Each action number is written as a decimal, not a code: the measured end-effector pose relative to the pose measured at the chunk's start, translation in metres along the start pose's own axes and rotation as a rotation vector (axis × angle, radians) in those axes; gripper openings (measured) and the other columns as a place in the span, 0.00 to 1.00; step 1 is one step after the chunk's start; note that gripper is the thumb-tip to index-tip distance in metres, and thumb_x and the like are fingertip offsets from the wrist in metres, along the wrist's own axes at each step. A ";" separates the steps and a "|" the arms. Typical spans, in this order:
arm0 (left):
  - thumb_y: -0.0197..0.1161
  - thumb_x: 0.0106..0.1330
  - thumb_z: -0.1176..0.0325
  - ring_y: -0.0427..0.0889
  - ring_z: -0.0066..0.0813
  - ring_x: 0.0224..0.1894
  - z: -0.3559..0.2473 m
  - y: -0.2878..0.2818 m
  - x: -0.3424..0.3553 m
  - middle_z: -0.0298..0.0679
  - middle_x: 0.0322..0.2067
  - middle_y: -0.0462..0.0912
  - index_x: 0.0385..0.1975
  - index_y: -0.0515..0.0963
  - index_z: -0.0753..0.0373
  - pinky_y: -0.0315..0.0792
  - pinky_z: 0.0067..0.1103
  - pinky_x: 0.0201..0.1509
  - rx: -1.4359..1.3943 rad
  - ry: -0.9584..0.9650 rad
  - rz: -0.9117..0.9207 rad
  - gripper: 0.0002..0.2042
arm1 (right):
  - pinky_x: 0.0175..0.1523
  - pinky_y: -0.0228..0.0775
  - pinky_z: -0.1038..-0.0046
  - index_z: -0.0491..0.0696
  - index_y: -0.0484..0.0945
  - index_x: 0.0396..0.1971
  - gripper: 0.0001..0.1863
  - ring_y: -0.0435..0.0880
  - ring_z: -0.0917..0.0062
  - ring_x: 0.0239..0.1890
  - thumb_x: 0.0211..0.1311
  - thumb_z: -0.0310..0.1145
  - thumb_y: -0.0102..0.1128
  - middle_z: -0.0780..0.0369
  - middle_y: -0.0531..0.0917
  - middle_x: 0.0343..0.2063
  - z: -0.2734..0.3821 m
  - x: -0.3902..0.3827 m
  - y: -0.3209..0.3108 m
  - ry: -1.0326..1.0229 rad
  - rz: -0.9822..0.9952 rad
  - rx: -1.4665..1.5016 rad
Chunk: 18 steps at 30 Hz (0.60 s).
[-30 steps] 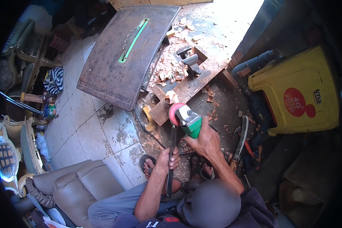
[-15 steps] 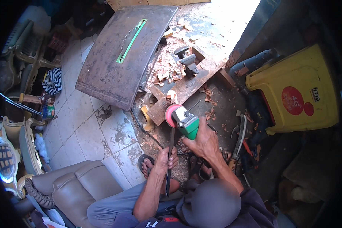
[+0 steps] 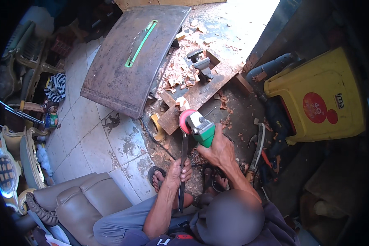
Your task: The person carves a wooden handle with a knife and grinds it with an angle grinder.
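My left hand (image 3: 178, 172) is closed around a long, dark, flat metal bar (image 3: 185, 148), which runs almost straight away from me. Its near end sticks out below my fist. In my right hand (image 3: 220, 151) is a green and silver angle grinder (image 3: 202, 131), gripped by its green body. The grinder's pink-red disc (image 3: 184, 121) lies at the far end of the bar; whether it touches the metal I cannot tell. Just beyond the disc is a wooden board (image 3: 172, 121) with a metal clamp-like piece (image 3: 203, 67) standing on it.
To the left a brown table-like panel (image 3: 119, 49) has a slot with a saw blade (image 3: 142, 43) in it. Wood chips (image 3: 184, 76) litter the work area. A yellow plastic stool (image 3: 315, 94) lies at right, near a long curved blade (image 3: 258, 149). A brown cushioned seat (image 3: 86, 197) stands lower left.
The grinder and its disc have shifted slightly away from me. The bar's broad face now shows more. Both hands keep their holds.
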<state>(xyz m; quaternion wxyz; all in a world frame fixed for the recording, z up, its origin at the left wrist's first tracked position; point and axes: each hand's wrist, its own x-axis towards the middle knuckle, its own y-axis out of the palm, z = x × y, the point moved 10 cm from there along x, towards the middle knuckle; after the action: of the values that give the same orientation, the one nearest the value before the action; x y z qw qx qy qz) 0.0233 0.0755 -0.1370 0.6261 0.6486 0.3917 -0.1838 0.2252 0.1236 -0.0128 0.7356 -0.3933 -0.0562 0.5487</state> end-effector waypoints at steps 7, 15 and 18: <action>0.48 0.80 0.58 0.63 0.20 0.09 0.003 0.005 0.000 0.28 0.13 0.65 0.28 0.70 0.57 0.56 0.19 0.09 -0.037 -0.051 0.024 0.15 | 0.46 0.78 0.45 0.39 0.60 0.56 0.40 0.86 0.38 0.38 0.49 0.43 0.71 0.37 0.85 0.33 -0.001 -0.009 -0.005 -0.024 0.055 0.020; 0.48 0.80 0.58 0.61 0.19 0.09 -0.001 -0.004 0.000 0.28 0.12 0.64 0.27 0.70 0.56 0.56 0.19 0.09 0.018 -0.025 -0.026 0.16 | 0.44 0.78 0.44 0.38 0.59 0.59 0.42 0.86 0.38 0.36 0.49 0.43 0.71 0.39 0.85 0.31 0.008 0.001 -0.001 -0.076 0.045 -0.043; 0.48 0.79 0.58 0.61 0.19 0.09 -0.005 0.008 -0.008 0.27 0.12 0.63 0.27 0.69 0.56 0.55 0.19 0.09 0.142 -0.026 -0.166 0.15 | 0.44 0.78 0.44 0.38 0.59 0.59 0.42 0.86 0.39 0.35 0.50 0.43 0.70 0.39 0.85 0.31 0.010 -0.004 -0.007 -0.117 0.003 -0.039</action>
<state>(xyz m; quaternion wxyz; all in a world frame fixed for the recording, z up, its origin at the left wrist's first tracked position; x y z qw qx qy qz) 0.0226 0.0791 -0.1252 0.5662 0.6544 0.4217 -0.2708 0.2232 0.1248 0.0001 0.7224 -0.3747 -0.1092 0.5707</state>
